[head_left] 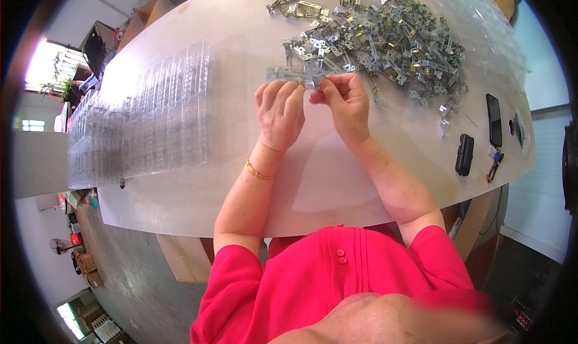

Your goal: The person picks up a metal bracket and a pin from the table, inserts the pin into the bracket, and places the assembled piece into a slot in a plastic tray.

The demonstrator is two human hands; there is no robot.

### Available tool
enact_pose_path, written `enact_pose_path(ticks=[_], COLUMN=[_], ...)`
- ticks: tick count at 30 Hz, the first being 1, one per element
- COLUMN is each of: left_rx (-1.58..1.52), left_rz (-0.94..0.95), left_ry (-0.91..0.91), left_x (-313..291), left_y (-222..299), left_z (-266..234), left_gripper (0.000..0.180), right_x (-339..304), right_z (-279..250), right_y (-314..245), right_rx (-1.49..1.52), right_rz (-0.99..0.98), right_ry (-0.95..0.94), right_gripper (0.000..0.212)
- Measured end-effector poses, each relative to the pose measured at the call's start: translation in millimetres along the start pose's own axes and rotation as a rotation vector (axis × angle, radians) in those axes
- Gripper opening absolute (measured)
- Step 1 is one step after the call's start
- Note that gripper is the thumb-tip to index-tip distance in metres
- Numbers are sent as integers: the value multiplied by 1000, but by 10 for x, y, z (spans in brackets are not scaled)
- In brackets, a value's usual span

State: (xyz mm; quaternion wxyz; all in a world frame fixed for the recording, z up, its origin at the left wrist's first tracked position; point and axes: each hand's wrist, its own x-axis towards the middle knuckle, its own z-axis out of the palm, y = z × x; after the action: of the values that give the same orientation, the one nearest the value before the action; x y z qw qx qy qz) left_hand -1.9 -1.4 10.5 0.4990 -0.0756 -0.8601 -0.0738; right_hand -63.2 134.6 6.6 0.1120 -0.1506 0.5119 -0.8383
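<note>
My left hand (281, 114) and my right hand (348, 108) meet in the middle of the pale table, at the near edge of a heap of small metal brackets (397, 49). Between their fingertips is a silvery metal bracket (313, 77). The right thumb and forefinger pinch one end of it. The left fingers curl closed on its other side and hide part of it. Some loose brackets lie just beyond the fingers, so the outline of the held piece is hard to separate from them.
Stacked clear plastic trays (144, 118) cover the table's left side. Clear plastic sheeting (481, 25) lies at the far right. A black phone (494, 120), a black case (464, 155) and a small keyring (495, 163) rest near the right edge.
</note>
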Motion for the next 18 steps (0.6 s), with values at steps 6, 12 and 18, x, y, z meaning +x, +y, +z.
enact_pose_path(ticks=[6, 12, 18], left_rx=[-94, -312, -877], left_rz=[-31, -464, -980], left_ry=[35, 110, 53], left_x=[1, -67, -54], left_y=[6, -83, -81], left_z=[48, 82, 29], left_gripper=[26, 22, 20], right_x=[141, 178, 175], right_z=[-100, -160, -195], right_y=[-22, 22, -9], right_rx=[37, -14, -195], right_rz=[2, -16, -32], right_ry=[120, 111, 120], right_gripper=[13, 11, 13])
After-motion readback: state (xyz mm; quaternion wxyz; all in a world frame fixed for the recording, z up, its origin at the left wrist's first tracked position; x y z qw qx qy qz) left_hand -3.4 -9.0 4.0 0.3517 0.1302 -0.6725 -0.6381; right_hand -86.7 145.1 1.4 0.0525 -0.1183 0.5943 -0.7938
